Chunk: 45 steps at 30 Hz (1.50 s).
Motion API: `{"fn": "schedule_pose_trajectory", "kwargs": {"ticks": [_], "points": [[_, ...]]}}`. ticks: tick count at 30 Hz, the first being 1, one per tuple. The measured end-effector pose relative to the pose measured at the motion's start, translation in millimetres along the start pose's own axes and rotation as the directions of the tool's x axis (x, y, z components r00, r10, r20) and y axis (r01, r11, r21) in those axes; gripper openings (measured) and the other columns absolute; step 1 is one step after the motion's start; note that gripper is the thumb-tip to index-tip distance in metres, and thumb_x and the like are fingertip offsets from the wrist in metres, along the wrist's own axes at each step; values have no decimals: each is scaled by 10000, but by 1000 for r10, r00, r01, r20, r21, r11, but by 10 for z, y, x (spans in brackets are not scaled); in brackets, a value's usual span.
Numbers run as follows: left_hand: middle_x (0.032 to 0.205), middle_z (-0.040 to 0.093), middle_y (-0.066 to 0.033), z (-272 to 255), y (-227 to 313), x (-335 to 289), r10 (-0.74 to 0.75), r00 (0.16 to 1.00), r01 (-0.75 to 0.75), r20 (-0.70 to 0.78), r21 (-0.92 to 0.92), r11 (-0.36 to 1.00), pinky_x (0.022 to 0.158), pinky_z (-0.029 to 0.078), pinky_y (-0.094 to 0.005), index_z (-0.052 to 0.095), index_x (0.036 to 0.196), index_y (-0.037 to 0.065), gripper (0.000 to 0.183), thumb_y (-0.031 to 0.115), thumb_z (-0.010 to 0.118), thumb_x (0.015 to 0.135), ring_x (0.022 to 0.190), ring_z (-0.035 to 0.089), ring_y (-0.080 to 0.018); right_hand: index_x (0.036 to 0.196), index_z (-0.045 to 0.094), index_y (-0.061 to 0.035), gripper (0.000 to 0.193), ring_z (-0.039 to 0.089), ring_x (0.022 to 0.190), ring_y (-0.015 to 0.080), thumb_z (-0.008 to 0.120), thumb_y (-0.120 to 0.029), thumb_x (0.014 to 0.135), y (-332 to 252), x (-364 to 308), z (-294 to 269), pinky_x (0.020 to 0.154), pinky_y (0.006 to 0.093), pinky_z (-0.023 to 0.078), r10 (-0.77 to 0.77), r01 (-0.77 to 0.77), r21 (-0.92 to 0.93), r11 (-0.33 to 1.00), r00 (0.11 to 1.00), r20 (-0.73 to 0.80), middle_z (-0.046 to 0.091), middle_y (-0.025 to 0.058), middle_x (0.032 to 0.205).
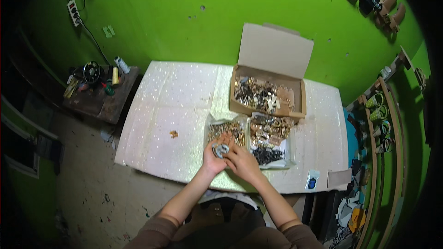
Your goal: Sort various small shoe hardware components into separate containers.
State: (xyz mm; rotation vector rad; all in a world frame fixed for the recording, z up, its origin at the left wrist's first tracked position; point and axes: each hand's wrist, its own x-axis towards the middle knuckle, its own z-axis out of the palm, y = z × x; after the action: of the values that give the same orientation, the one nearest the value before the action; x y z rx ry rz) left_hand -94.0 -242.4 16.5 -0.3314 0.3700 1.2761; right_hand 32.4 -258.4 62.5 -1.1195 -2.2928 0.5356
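Palm up over the left tray, my left hand (212,159) holds a silvery, ring-shaped piece (220,150), perhaps a buckle, though its detail is too small to tell. The bent fingers of my right hand (242,161) close on the right edge of the same piece. Under and behind my hands, the left tray (207,129) is filled with small gold and silver metal fittings. Beside it, the right tray (290,154) holds gold buckles at the back and a heap of black fittings in front. My hands hide part of the left tray.
Behind the trays an opened cardboard box (267,110) holds mixed metal fittings. A small gold cluster (174,133) lies on the left of the pale table (152,101). A small packet (312,180) sits front right. Left stands a low wooden table (99,106); right, a sandal rack (376,157).
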Motion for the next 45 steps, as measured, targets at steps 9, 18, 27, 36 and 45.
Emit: {"fn": "schedule_pose_trajectory", "kwargs": {"ticks": [9,18,27,36,45], "points": [[1118,510,-103,-43,-20,-106,-65,990,61,121,36,997,974,301,-410,496,1058,57,301,236,344,869,1091,446,-246,828,584,-38,111,541,750,245,577,-132,768,-178,77,-141,651,315,436,124,-110,385,916,992,-12,527,99,838],[1142,502,-101,-45,-181,-74,-44,998,44,33,19,999,946,334,-383,488,1079,70,320,248,315,876,1082,455,-243,874,570,5,124,523,784,118,571,-86,791,-69,24,-488,694,235,415,227,-204,610,766,973,41,561,57,826],[1113,517,-95,-169,-468,24,-17,994,30,110,-112,993,969,313,-398,504,1046,39,301,203,325,869,1129,433,-235,877,569,-4,122,518,755,108,564,-98,800,298,-266,-1008,681,231,407,338,-256,660,706,941,4,571,46,819],[1077,548,-104,-175,-653,50,89,994,-73,64,-220,973,951,344,-387,528,1026,29,288,189,356,861,1113,452,-232,864,563,-3,127,475,737,86,563,-115,806,689,-489,-1377,688,223,389,378,-300,654,695,925,23,545,18,781],[1110,528,-101,-123,-796,91,217,970,-178,108,-285,942,992,312,-395,510,1051,21,294,170,349,856,1130,430,-226,875,553,5,135,506,754,81,551,-120,824,1091,-655,-1636,704,222,405,332,-299,567,768,942,47,560,15,799]]}}
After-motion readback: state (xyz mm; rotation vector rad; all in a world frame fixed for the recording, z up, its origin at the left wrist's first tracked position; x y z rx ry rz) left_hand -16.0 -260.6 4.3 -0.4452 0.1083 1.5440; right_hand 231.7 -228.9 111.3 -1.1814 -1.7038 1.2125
